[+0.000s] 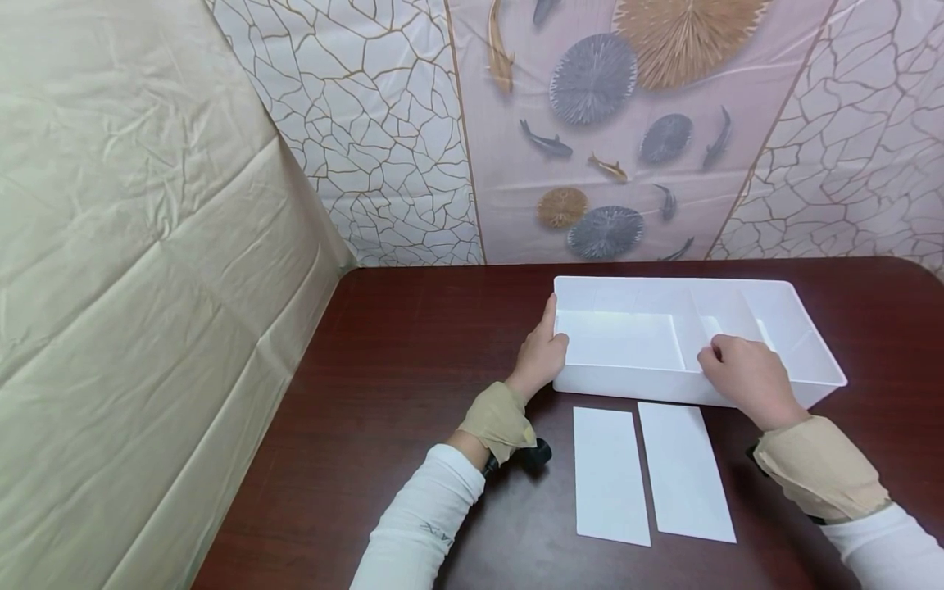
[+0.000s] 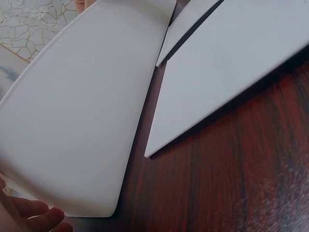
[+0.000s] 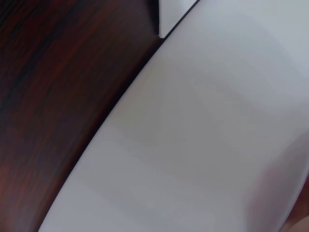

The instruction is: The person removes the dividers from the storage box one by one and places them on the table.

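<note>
A long white divided tray (image 1: 627,381) sits on the dark wooden table. My left hand (image 1: 540,354) grips its left end, thumb at the front corner and index finger stretched along the end wall. In the left wrist view, curled fingers (image 2: 41,215) show beside that end. The right hand (image 1: 748,377) reaches over the front wall, holding the rim near the dividers; its fingertips are mostly hidden inside the tray. Just in front of the tray, two flat white rectangular panels lie side by side, a left panel (image 1: 610,475) and a right panel (image 1: 686,471).
A patterned curtain (image 1: 398,131) hangs behind the table, and a pale cloth (image 1: 184,328) covers the left side. Reddish-brown tabletop (image 1: 383,393) extends left of the tray. A black wrist-mounted camera (image 1: 534,455) hangs under the left wrist near the left panel.
</note>
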The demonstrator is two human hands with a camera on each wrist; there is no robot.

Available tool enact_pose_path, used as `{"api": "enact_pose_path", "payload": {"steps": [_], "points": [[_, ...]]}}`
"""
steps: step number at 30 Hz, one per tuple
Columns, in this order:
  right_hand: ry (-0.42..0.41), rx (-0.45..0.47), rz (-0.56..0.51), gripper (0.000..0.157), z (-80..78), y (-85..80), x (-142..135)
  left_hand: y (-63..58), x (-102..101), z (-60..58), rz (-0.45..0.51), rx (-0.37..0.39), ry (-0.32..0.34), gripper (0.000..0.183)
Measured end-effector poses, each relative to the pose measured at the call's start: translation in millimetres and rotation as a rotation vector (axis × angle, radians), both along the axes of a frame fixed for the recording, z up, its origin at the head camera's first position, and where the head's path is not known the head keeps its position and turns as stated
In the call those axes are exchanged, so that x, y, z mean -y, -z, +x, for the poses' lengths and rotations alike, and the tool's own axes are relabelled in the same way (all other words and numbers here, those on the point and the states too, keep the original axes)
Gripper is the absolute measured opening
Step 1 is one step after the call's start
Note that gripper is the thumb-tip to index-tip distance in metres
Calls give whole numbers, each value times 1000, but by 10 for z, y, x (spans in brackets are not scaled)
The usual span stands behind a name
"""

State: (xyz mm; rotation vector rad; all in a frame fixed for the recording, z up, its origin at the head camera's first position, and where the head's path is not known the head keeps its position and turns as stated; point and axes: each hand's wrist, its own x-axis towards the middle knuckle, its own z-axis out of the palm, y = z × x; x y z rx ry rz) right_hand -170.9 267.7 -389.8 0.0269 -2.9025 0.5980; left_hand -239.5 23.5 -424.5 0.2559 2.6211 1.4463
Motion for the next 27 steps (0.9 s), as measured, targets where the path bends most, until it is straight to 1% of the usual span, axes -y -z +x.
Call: {"api": "enact_pose_path", "payload": {"steps": [11,27], "points": [[6,-34,-2,33,2,0,7,-7,-9,-11,-8,4,-23,65],[20,-67,-15,33,14,4,7,-5,-13,-7,-4,1,-15,65]]}}
